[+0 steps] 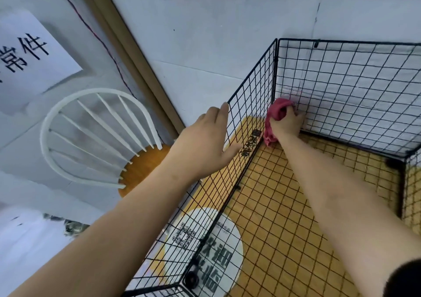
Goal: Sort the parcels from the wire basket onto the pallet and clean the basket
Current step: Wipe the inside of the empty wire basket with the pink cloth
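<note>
A black wire basket stands against the wall, open at the top and with no parcels inside. My right hand reaches down into its far left corner and grips a crumpled pink cloth, pressed against the back mesh panel. My left hand rests flat with straight fingers on the outside of the left mesh panel, near its top edge. No pallet and no parcels are in view.
A white spindle-back chair with an orange seat stands left of the basket. A yellow woven mat and a round white floor sticker lie under the basket. A paper sign hangs on the wall.
</note>
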